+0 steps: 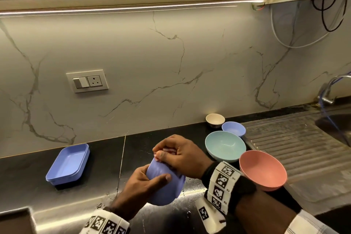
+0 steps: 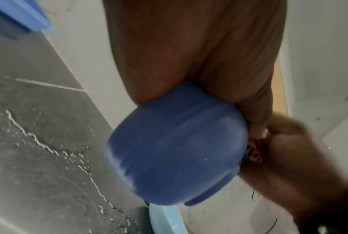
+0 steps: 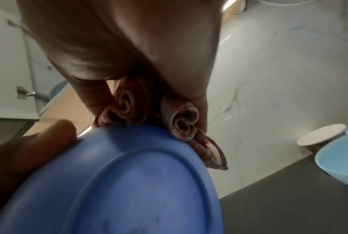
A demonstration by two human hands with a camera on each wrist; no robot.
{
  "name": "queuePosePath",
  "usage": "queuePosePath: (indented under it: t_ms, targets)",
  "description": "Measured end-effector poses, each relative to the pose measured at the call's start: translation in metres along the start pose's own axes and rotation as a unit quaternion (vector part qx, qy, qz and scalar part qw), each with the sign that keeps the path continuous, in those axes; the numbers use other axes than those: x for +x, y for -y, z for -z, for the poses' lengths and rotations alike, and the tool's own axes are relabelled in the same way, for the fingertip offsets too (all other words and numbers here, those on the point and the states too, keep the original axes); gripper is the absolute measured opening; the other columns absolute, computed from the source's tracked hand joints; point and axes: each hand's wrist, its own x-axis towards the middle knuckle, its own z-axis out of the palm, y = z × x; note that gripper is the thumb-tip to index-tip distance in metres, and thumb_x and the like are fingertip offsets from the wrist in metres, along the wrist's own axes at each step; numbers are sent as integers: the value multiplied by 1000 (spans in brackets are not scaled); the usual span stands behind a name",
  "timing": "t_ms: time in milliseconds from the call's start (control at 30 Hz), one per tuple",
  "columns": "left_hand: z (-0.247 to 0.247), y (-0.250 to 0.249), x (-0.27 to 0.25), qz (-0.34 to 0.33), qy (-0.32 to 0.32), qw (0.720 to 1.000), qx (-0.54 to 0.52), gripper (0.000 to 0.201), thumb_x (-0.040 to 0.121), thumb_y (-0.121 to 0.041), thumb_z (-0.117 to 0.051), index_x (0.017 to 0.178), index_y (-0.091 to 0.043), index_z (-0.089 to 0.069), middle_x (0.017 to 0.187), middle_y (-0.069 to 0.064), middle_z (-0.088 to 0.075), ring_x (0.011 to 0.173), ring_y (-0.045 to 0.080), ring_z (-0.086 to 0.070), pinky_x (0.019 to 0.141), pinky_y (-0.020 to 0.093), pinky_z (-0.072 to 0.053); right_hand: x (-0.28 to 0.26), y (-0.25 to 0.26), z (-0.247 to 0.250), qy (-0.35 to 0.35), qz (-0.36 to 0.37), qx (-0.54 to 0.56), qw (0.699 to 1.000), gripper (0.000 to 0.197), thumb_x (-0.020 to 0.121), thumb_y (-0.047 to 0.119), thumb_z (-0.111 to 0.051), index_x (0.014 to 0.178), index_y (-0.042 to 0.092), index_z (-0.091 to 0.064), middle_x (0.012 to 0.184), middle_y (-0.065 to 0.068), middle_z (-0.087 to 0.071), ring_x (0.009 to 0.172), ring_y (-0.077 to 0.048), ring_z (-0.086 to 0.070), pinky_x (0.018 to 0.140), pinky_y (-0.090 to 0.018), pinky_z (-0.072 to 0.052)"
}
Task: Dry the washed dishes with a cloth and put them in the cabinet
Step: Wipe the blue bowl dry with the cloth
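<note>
Left hand [image 1: 141, 186] grips the upturned blue bowl [image 1: 165, 184] while right hand [image 1: 180, 155] clutches a bunched red-striped cloth [image 3: 181, 120] against its top edge, teal bowl [image 1: 225, 145] just beyond.

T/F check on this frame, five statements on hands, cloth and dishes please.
1. The left hand grips the blue bowl. True.
2. The right hand is empty. False: it holds a bunched striped cloth against the bowl.
3. The pink bowl sits inside the teal bowl. False: they stand side by side, the pink one on the drainboard edge.
4. A blue rectangular tray lies on the counter to the left. True.
5. The held bowl rests rim-down on the counter. False: it is held in the air, tilted, its base towards the right wrist camera.
</note>
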Motion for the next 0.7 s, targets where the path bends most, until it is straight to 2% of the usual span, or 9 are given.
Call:
queuePosePath:
  t_ms: [100,200,267,367,433,533,600,667,700]
  targets:
    - [-1,1,-3,-6,10,1000,21,85,32,-53,-99,95,-1,-75,94,25,-75,81,30,-73,68,34,-61,3,1,1,28,22,-12,999,18,93,42,-62,109,37,-67,108,11,-64,102,-8,-63,93,-34,-54]
    - [-3,-6,-7,-24,32,999,25,74,37,-52,-99,89,-4,-79,91,25,-75,77,29,-73,65,32,-59,5,-7,8,8,-43,132,990,15,99,31,-58,107,26,-68,100,9,-71,90,-9,-66,86,-28,-55]
    - [-4,-12,-9,-33,39,999,14,72,41,-50,-98,94,-6,-79,93,25,-75,79,30,-73,67,33,-59,3,-17,10,-20,-96,203,974,22,102,30,-51,109,19,-68,101,4,-71,92,-13,-66,87,-30,-53]
    - [-4,-15,-9,-27,22,999,-16,81,41,-48,-99,102,-1,-75,100,27,-73,88,38,-73,71,41,-60,-4,-31,9,-51,-142,234,960,24,104,32,-46,114,20,-65,111,0,-69,107,-20,-65,95,-35,-52]
    - [0,-15,-6,-22,-21,998,-58,94,37,-49,-99,114,-4,-69,108,25,-72,95,42,-71,72,48,-61,-7,-35,14,-98,-149,234,956,18,101,36,-52,113,26,-61,111,-1,-68,106,-21,-65,95,-38,-54]
    - [9,-17,-2,-15,-61,994,-95,103,37,-54,-97,125,-14,-63,116,18,-71,102,40,-70,70,49,-60,-8,-35,28,-183,-134,240,944,19,91,49,-58,104,36,-61,106,-1,-67,100,-20,-65,95,-46,-54]
    - [9,-18,1,-12,-73,990,-117,95,45,-54,-95,126,-17,-63,119,17,-70,104,40,-69,72,51,-60,-9,-28,27,-189,-111,231,948,25,86,53,-56,105,39,-63,113,-1,-64,104,-21,-64,97,-49,-52]
    - [5,-17,5,-17,-82,987,-141,68,68,-45,-86,124,-15,-64,118,20,-71,101,39,-71,73,50,-61,-13,-23,10,-167,-76,170,968,26,89,53,-57,110,39,-64,118,3,-64,108,-15,-64,98,-47,-52]
    - [1,-17,6,-19,-87,985,-149,52,78,-37,-76,123,-13,-64,114,20,-72,96,37,-72,70,47,-62,-17,-21,-1,-168,-52,129,976,20,92,50,-58,110,42,-63,118,8,-64,109,-9,-62,98,-42,-52]
